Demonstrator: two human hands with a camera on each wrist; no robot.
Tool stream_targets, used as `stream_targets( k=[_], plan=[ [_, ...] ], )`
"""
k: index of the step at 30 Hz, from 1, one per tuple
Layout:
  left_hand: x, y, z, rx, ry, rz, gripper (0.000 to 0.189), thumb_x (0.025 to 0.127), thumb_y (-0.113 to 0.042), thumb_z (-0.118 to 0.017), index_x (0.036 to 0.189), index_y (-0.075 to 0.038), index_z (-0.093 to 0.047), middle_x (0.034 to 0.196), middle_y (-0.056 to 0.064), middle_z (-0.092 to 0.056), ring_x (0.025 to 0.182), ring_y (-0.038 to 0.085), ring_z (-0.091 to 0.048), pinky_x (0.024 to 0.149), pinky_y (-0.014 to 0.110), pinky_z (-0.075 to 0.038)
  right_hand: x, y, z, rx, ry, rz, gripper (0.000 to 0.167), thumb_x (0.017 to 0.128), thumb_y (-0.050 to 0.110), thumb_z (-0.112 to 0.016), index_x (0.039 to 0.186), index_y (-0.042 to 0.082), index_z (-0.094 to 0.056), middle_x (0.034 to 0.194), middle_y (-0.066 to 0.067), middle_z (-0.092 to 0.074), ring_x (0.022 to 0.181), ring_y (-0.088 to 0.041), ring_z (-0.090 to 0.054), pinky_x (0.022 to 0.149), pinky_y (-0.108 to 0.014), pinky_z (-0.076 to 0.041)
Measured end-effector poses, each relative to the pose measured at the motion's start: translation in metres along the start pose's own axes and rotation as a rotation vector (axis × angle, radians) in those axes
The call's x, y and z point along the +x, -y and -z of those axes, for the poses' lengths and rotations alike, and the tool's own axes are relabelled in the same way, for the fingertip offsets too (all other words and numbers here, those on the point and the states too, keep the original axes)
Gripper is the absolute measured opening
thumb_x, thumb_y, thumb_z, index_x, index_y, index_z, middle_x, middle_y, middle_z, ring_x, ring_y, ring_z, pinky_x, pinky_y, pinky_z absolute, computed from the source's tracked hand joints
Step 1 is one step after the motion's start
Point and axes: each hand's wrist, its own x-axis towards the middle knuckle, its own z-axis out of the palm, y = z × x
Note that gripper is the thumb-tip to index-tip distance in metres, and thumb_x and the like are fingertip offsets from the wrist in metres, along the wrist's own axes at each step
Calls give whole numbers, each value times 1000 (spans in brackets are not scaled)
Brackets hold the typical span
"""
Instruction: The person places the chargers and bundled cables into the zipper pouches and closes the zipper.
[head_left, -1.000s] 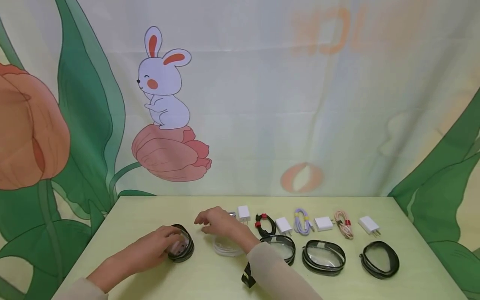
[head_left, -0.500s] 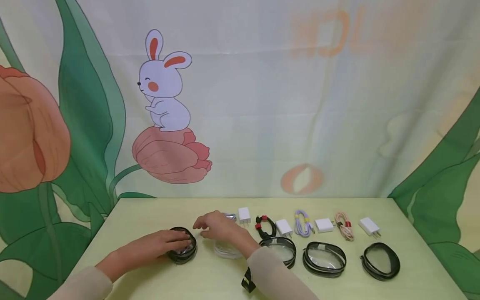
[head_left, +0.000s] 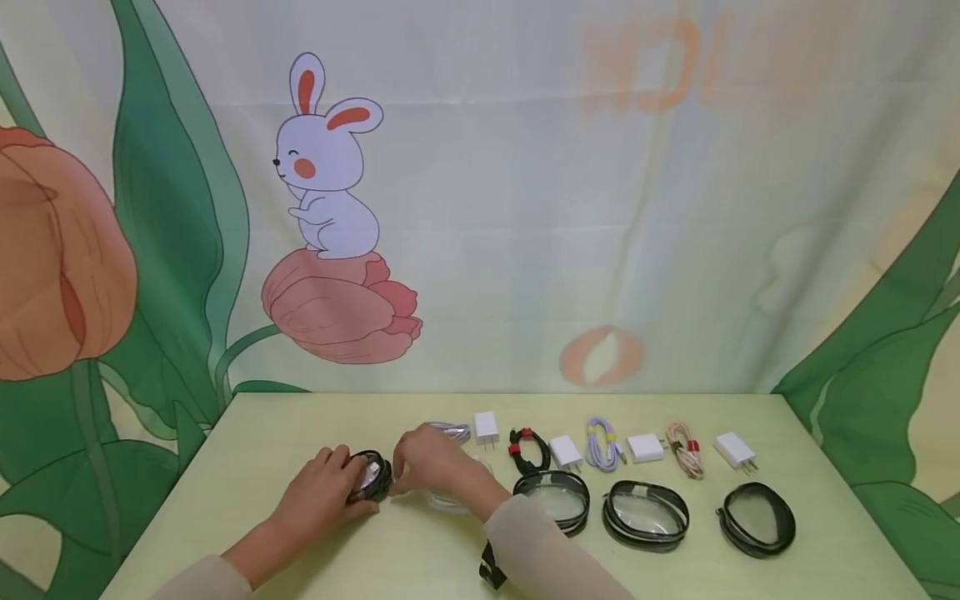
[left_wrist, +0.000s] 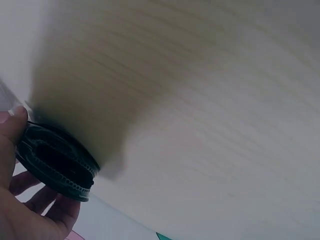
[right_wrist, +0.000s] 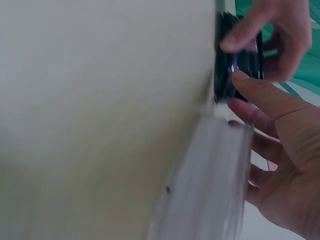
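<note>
The black pouch sits between thumb and curled fingers of the left hand, which lay flatter across it moments ago; it now seems better steadied. The right hand bends its fingertips just beside the edge, any pinch unclear.

1. Four white plug chargers, spaced row toward the worktop far edge, last one nearest the far right corner.
2. Coiled in the gaps, left to right: black cable with red ties, lilac cable with yellow ties, pink cable with red tie.
3. Three black-rimmed oval cases, clear tops, closer to the near edge; rightmost toward the right edge.
4. Behind far edge: cloth backdrop, printed white rabbit on a pink tulip.
</note>
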Motion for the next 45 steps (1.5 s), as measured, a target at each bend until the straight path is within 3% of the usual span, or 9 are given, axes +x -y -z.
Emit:
stream_targets(
  k=[4,8,15,19,23,26,29,36,45],
  plan=[
    [-1,-4,-6,0,-38,18,61,75,-49,-86,109,-3,-65,98,10,-54,88,29,-53,76,43,-54,3,11,-7,-108,-63,-5,28,78,52,-85,67,29,-73,83,18,-65,79,0,-59,85,-18,-44],
    [-1,-6,-10,34,-71,17,63,79,-49,-84,113,-1,-63,107,14,-58,91,33,-56,73,45,-54,6,16,-13,-112,-101,-22,30,80,46,-85,63,27,-70,99,14,-70,95,-4,-62,88,-22,-46],
    [-2,-7,-7,40,-50,49,61,80,-48,-83,113,-2,-63,107,15,-59,90,34,-56,71,45,-54,6,13,-10,22,30,-51,20,96,32,-70,79,23,-74,136,3,-59,132,-26,-47,105,-45,-45],
    [-2,-6,-6,0,-13,74,61,83,-45,-82,120,-1,-63,113,16,-60,96,35,-58,77,48,-55,7,1,-7,49,50,29,15,101,33,-65,96,28,-78,143,2,-56,137,-26,-43,110,-45,-41],
    [-2,-7,-6,-82,46,104,64,89,-38,-77,133,5,-58,129,21,-59,115,40,-58,94,51,-52,13,-13,-7,75,56,123,17,100,35,-64,108,30,-78,145,-1,-57,140,-24,-43,117,-39,-33],
    [-2,-9,-6,-134,68,113,62,95,-31,-71,139,9,-53,136,26,-57,124,42,-56,103,53,-47,19,-20,-8,104,81,161,17,99,35,-66,109,29,-78,148,-3,-55,144,-28,-40,121,-40,-28],
    [-2,-11,-6,-141,51,114,56,98,-25,-67,138,10,-53,136,27,-57,123,44,-56,103,53,-47,25,-23,-8,82,99,191,17,98,36,-66,106,28,-79,151,-5,-52,146,-32,-36,123,-41,-23],
    [-4,-10,-10,-83,-30,54,49,95,-20,-69,134,9,-58,132,25,-61,119,44,-60,97,54,-51,29,-30,-4,1,95,231,18,99,38,-66,108,30,-79,158,3,-44,152,-34,-27,124,-42,-20],
    [-18,-3,-6,-116,-39,-89,51,94,-17,-69,138,7,-57,137,24,-59,126,44,-57,103,54,-47,32,-40,-5,-126,91,298,18,99,42,-64,109,36,-77,158,12,-42,153,-30,-25,123,-43,-25]
  ],
)
